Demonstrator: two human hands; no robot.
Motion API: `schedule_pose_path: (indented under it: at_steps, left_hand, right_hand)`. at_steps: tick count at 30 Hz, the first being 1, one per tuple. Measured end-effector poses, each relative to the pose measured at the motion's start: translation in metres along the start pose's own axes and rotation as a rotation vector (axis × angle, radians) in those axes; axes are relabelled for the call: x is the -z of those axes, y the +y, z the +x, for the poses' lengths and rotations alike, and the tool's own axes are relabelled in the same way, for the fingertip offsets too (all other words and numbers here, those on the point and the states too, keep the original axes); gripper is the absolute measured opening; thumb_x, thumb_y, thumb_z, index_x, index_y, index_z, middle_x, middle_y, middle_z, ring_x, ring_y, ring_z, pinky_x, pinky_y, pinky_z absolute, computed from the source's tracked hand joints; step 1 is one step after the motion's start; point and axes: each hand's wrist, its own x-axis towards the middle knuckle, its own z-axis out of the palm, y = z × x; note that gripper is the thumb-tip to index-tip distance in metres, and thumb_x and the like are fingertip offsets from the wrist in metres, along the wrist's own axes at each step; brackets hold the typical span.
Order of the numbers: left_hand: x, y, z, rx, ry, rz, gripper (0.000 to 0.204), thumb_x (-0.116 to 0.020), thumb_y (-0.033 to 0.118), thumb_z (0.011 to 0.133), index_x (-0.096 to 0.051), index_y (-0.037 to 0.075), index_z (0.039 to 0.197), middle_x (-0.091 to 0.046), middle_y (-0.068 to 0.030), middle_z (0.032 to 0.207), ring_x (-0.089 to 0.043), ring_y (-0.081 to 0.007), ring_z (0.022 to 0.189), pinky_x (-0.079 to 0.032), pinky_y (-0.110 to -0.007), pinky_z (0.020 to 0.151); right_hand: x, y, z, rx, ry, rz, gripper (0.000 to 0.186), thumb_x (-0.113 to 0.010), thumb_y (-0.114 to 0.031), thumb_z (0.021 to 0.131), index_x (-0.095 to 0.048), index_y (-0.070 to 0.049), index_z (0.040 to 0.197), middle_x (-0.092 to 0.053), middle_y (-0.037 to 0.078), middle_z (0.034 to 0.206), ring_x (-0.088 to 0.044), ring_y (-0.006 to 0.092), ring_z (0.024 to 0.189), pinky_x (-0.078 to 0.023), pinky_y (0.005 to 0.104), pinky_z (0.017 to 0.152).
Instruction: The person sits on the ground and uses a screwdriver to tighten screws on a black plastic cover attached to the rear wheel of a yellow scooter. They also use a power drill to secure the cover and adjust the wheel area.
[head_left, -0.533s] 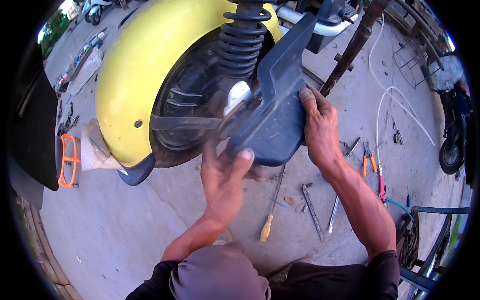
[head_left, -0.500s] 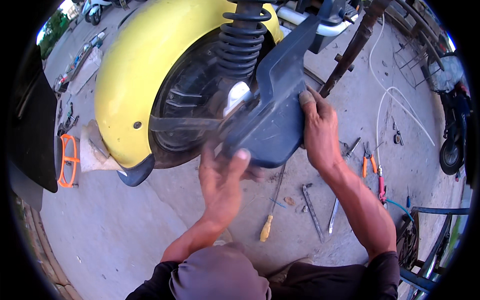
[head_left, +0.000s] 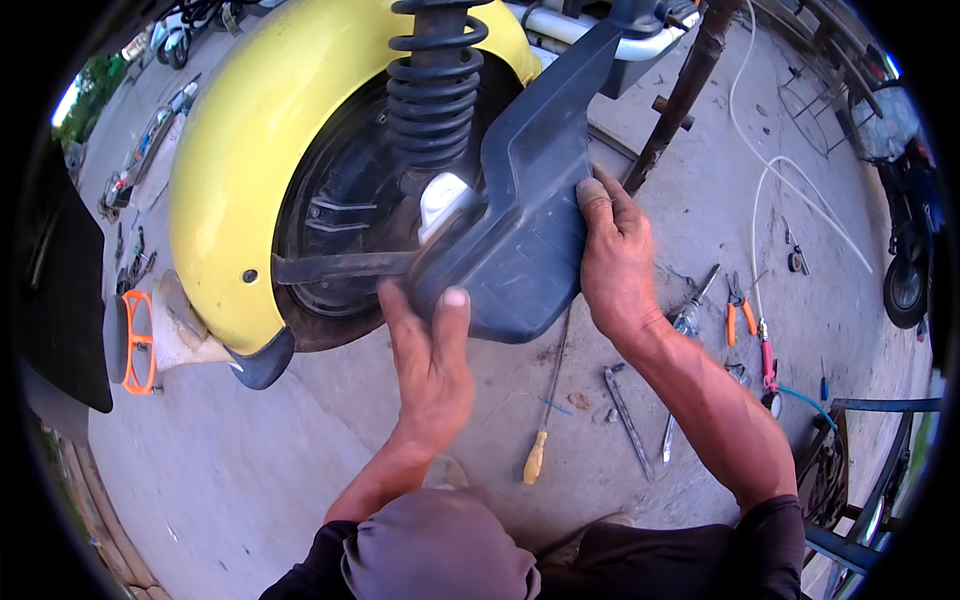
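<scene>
A dark grey plastic panel (head_left: 530, 250) slants across the lower front of a scooter's wheel (head_left: 335, 235), beside a coiled black shock absorber (head_left: 430, 110). My left hand (head_left: 430, 380) grips the panel's lower left end, thumb on its face and fingers at the edge, partly hidden behind it. My right hand (head_left: 617, 270) holds the right edge, thumb on top and fingertips largely out of sight. A white fitting (head_left: 440, 200) shows just left of the panel, and a flat dark strap (head_left: 340, 266) runs from the yellow fender (head_left: 220, 200) toward it.
Below lie a yellow-handled screwdriver (head_left: 535, 455), a metal bar (head_left: 630, 425), orange-handled pliers (head_left: 742, 318) and a pale hose (head_left: 760, 230). A rusty post (head_left: 680, 105) stands right of the panel, another scooter (head_left: 905, 270) farther right. An orange ring guard (head_left: 137, 340) sits at left.
In the picture, the scooter, panel and both hands sit farther left than half a second ago, with the panel's lower end slightly lower. The grip on the panel looks much the same.
</scene>
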Motion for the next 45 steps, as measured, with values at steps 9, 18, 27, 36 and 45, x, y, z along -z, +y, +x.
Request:
schedule_pose_path:
  at_steps: [9,18,27,36,45]
  left_hand:
    - [0.007,-0.001,0.015,-0.315,0.072,0.352,0.063,-0.060,0.041,0.109,-0.049,-0.010,0.145,-0.034,-0.0299,0.153,-0.038,-0.0423,0.144,-0.028,-0.053,0.122]
    - [0.007,-0.008,0.020,-0.354,0.049,0.344,0.066,-0.060,0.042,0.109,-0.046,-0.009,0.148,-0.035,-0.0279,0.154,-0.032,-0.0406,0.148,-0.021,-0.054,0.124]
    - [-0.004,-0.001,0.017,-0.334,0.062,0.373,0.061,-0.058,0.040,0.111,-0.048,-0.008,0.147,-0.044,-0.0263,0.147,-0.031,-0.0374,0.148,-0.018,-0.054,0.125]
    - [0.004,0.003,0.024,-0.224,0.169,0.299,0.043,-0.068,0.029,0.107,-0.062,-0.009,0.125,-0.058,-0.0197,0.133,-0.057,-0.0255,0.119,-0.043,-0.039,0.105]
    - [-0.040,-0.004,0.024,-0.294,0.262,0.145,0.047,-0.066,0.024,0.108,-0.054,-0.011,0.136,-0.061,-0.0204,0.129,-0.060,-0.0273,0.117,-0.045,-0.039,0.107]
  right_hand:
    - [0.009,-0.007,0.018,-0.041,-0.192,-0.108,0.054,-0.049,-0.032,0.112,-0.055,0.010,0.146,-0.074,0.023,0.112,-0.072,0.0251,0.102,-0.055,0.0372,0.096]
    - [0.013,-0.002,0.022,-0.161,-0.239,0.103,0.055,-0.050,-0.031,0.113,-0.052,0.010,0.149,-0.071,0.022,0.121,-0.072,0.0201,0.106,-0.058,0.0332,0.095]
    - [0.011,0.007,0.035,-0.071,-0.178,0.082,0.049,-0.051,-0.032,0.111,-0.064,0.010,0.132,-0.074,0.021,0.105,-0.069,0.0228,0.095,-0.054,0.0376,0.093]
    - [-0.010,0.005,0.036,0.008,-0.064,0.086,0.043,-0.055,-0.026,0.107,-0.068,0.010,0.126,-0.075,0.022,0.099,-0.069,0.0207,0.094,-0.054,0.0380,0.091]
    - [0.024,0.024,0.044,0.270,0.110,-0.291,0.052,-0.056,-0.035,0.109,-0.060,0.003,0.144,-0.065,0.026,0.128,-0.065,0.0229,0.114,-0.052,0.0361,0.100]
